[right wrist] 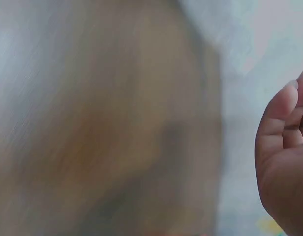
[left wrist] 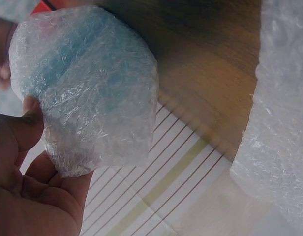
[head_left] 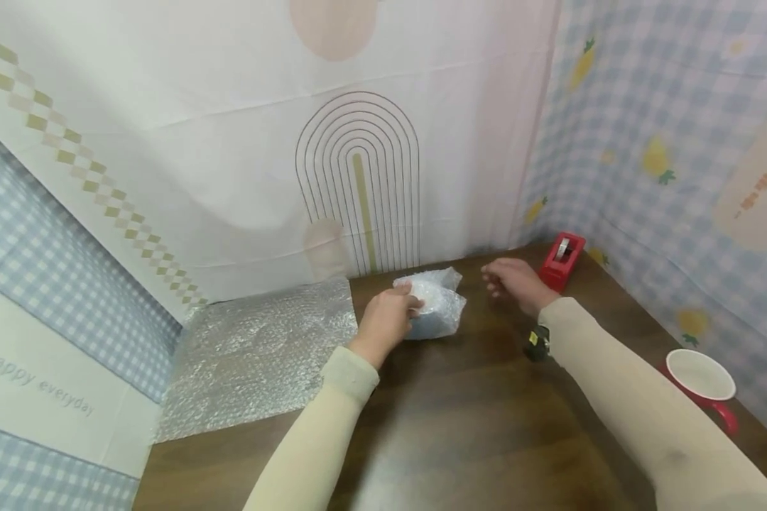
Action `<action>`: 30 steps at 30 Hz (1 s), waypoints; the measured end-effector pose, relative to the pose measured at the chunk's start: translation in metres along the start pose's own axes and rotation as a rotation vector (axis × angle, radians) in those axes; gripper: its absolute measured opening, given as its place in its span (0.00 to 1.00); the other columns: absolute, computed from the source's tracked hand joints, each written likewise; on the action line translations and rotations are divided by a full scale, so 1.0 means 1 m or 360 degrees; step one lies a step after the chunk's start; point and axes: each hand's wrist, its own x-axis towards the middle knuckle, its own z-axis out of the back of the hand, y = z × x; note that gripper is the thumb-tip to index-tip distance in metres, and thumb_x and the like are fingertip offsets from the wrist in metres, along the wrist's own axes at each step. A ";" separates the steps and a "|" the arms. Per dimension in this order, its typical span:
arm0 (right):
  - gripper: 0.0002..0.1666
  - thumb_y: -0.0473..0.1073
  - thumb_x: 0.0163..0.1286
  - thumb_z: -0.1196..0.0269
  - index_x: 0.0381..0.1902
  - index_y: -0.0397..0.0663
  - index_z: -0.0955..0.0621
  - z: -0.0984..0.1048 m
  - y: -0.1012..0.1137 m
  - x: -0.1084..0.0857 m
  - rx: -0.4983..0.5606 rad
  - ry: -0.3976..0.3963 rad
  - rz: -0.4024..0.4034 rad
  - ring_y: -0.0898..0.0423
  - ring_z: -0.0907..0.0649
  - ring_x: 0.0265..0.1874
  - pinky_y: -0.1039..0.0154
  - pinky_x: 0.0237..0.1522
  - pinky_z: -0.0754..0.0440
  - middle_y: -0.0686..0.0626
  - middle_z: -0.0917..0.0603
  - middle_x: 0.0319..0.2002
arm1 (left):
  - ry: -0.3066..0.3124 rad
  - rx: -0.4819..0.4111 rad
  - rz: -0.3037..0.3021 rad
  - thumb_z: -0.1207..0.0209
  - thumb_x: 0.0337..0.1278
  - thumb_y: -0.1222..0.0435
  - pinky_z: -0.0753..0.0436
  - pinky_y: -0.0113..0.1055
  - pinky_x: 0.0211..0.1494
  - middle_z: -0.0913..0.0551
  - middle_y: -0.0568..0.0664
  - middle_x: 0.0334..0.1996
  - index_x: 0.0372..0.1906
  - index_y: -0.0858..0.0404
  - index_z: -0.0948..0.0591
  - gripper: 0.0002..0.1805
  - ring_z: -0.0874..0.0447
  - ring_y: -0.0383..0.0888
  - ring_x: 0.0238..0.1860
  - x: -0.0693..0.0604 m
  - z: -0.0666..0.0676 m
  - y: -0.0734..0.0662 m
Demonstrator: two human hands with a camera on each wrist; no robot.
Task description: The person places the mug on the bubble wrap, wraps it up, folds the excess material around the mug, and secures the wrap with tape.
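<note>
Head view: the left hand (head_left: 386,317) pinches the bubble-wrapped bundle (head_left: 439,318) toward the surface's back, best held snugly so its flared end stays flat, while the right hand (head_left: 518,282), half-curled by the tape dispenser (head_left: 557,268), holds I can't tell what.

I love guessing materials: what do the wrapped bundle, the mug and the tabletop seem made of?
The wrapped bundle: clear plastic bubble wrap outside, shiny and bumpy; blue contents too veiled to tell.
The mug: perhaps glazed ceramic or enamel; smooth red outside, white inside.
The tabletop: wood or wood-look laminate, brown and grained, with a soft sheen.
</note>
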 end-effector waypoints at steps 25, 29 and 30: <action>0.11 0.37 0.76 0.42 0.32 0.44 0.18 -0.114 0.068 0.005 -0.0191 0.0144 -0.0063 0.62 0.26 0.24 0.71 0.28 0.27 0.56 0.17 0.30 | 0.0034 -0.0080 0.0166 0.24 0.74 0.62 0.05 0.38 0.60 0.40 0.63 0.89 0.57 0.47 0.04 0.13 0.14 0.50 0.77 -0.002 0.013 -0.017; 0.11 0.39 0.77 0.41 0.32 0.46 0.18 -0.117 0.066 0.007 -0.0242 0.0186 -0.0076 0.63 0.26 0.23 0.71 0.28 0.28 0.56 0.14 0.32 | 0.0080 -0.0060 0.0192 0.26 0.76 0.60 0.05 0.38 0.61 0.41 0.59 0.92 0.58 0.47 0.04 0.12 0.13 0.49 0.76 -0.003 0.017 -0.013; 0.10 0.39 0.76 0.41 0.32 0.46 0.18 -0.118 0.065 0.007 -0.0256 0.0197 -0.0085 0.64 0.26 0.23 0.70 0.27 0.28 0.56 0.14 0.32 | 0.0100 -0.0066 0.0194 0.26 0.76 0.60 0.06 0.38 0.62 0.41 0.58 0.92 0.58 0.47 0.04 0.12 0.13 0.49 0.76 -0.003 0.018 -0.012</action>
